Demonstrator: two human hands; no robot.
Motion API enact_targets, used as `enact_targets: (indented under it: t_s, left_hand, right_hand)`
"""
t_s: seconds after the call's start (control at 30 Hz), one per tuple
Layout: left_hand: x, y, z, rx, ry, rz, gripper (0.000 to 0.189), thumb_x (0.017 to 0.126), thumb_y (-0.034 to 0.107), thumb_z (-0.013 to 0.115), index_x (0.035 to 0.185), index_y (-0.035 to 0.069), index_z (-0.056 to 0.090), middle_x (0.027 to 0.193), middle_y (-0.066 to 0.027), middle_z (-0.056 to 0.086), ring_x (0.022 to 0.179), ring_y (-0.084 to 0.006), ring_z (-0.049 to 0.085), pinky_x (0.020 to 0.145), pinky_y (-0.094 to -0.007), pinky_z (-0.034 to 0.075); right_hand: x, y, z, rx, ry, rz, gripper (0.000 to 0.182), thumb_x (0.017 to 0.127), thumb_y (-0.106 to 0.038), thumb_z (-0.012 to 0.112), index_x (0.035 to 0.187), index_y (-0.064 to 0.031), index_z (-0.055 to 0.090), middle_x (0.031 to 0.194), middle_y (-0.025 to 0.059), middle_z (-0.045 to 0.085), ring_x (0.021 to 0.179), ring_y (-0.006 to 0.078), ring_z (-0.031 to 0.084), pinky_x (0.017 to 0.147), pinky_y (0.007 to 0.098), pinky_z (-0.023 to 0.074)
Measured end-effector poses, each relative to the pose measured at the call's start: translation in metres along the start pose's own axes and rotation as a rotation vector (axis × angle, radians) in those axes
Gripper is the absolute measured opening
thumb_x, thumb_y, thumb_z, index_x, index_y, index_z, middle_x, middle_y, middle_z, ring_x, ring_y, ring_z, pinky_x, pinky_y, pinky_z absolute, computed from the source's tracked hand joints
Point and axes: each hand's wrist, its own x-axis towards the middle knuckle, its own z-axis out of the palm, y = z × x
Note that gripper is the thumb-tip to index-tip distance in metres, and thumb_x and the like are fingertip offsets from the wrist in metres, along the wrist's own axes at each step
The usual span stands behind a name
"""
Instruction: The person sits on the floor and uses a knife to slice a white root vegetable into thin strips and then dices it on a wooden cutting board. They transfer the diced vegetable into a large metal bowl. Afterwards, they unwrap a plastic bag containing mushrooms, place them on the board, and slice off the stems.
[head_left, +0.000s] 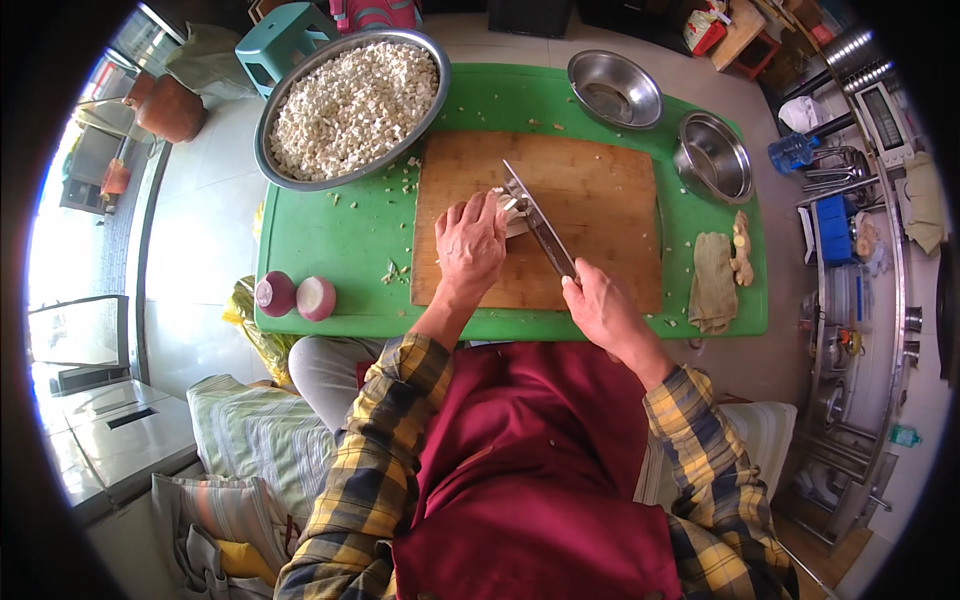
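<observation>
My right hand (606, 306) grips the handle of a kitchen knife (550, 238), whose blade points up and to the left over the wooden cutting board (600, 187). Pale vegetable strips (516, 222) lie on the board against the blade's left side. My left hand (472, 238) rests on them with its fingers bent, close to the blade, and hides part of them. Beyond the board's upper left corner a large metal basin (261, 142) is heaped with small white diced pieces (356, 109).
The board lies on a green table (337, 225). Two peeled purple onions (274, 293) sit at its left, two steel bowls (615, 88) at the upper right. A folded cloth (712, 281) and ginger root (741, 251) lie at the right. A teal stool (279, 37) stands behind the basin.
</observation>
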Motion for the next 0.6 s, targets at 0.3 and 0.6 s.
enact_targets:
  t_s: [0.3,0.6]
  left_hand:
    - [0.002,-0.01,0.017,0.013,0.084,-0.045,0.033,0.105,0.033,0.068,0.131,0.013,0.074,0.131,-0.0065,0.074,0.12,-0.0332,0.066,0.11,-0.0521,0.046]
    - [-0.001,-0.008,0.011,-0.063,0.037,-0.05,0.034,0.101,0.028,0.074,0.131,0.014,0.073,0.133,-0.005,0.073,0.121,-0.0328,0.065,0.106,-0.0508,0.048]
  right_hand:
    - [-0.006,-0.024,-0.01,0.035,0.062,-0.027,0.02,0.108,-0.013,0.061,0.098,0.0016,0.054,0.073,0.0284,0.064,0.07,0.0515,0.066,0.062,0.0589,0.0493]
    - [0.0,0.015,0.011,0.047,0.004,0.026,0.023,0.109,-0.018,0.057,0.096,0.0011,0.057,0.077,0.0315,0.065,0.073,0.055,0.064,0.064,0.061,0.0493]
